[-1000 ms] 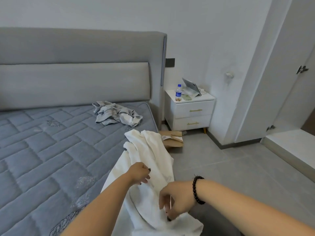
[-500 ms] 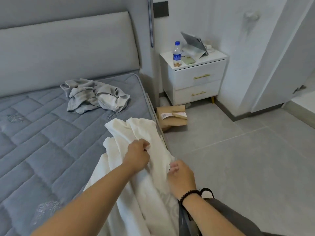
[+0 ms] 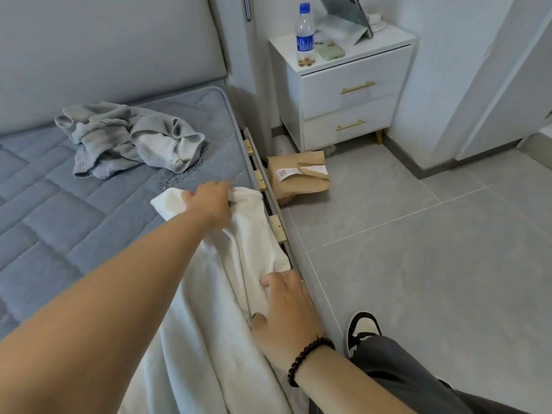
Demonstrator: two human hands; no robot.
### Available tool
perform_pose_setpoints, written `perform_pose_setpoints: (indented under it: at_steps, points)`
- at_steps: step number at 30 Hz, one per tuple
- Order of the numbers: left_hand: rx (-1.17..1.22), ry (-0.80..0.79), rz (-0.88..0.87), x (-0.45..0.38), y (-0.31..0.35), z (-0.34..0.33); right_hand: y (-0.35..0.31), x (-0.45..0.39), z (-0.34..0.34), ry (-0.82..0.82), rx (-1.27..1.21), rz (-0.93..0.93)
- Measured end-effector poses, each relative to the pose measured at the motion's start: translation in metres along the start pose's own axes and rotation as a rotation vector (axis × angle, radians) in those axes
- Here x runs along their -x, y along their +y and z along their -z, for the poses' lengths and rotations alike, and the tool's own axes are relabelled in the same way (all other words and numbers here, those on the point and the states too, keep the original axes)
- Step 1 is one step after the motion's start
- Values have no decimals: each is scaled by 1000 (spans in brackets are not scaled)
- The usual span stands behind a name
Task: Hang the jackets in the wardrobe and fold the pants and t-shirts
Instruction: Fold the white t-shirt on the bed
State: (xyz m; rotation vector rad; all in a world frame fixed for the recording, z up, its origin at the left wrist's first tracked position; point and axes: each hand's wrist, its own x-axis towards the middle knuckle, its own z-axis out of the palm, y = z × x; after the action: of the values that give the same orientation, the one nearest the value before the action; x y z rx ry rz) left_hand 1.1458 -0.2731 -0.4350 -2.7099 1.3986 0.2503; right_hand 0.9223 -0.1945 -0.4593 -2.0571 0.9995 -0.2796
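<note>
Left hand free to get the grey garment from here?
Probably not yet: the left hand is busy holding the white garment. The grey garment lies just beyond with bare mattress between.

A home bedroom: quilted grey mattress [image 3: 89, 210] and padded headboard [image 3: 104, 49] at left, white nightstand [image 3: 352, 94] upper centre.

We see a grey quilted bed [image 3: 74, 222] with a padded headboard [image 3: 113, 46] against white walls [image 3: 442, 94]. A white nightstand [image 3: 352, 94] with two brass-handled drawers stands beside it on a grey tiled floor [image 3: 433, 264].
</note>
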Motion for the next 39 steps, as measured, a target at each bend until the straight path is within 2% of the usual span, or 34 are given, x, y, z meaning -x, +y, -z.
perform_pose_setpoints:
  at_steps: [4,8,11,13,15,18,21,24,28,32,35,37,39]
  points:
    - [-77,2,-105,28,-11,20,8,12,-2,-30,44,-4]
    - [55,67,-182,72,-29,49,8,43,-5,-98,144,39]
    - [286,6,-251,107,-47,79,-1,63,-1,-129,159,81]
    - [520,-16,-262,134,-56,101,-10,74,8,-105,154,100]
    - [740,51,-286,159,-63,125,-22,81,20,-52,107,105]
    - [883,183,-346,195,-67,162,-53,86,44,25,-5,150]
    - [903,231,-415,233,-64,199,-94,95,70,166,-138,343]
    - [889,259,-476,265,-56,231,-131,103,89,242,-135,480]
    - [876,370,-547,306,-51,283,-160,111,102,152,-8,530]
    - [875,522,-542,337,-58,331,-172,117,101,107,-3,507]
    - [915,589,-507,360,-74,357,-180,121,101,93,40,415]
    - [951,641,-467,374,-88,370,-180,122,102,25,49,309]
    - [994,692,-404,386,-104,382,-182,123,100,-66,22,279]
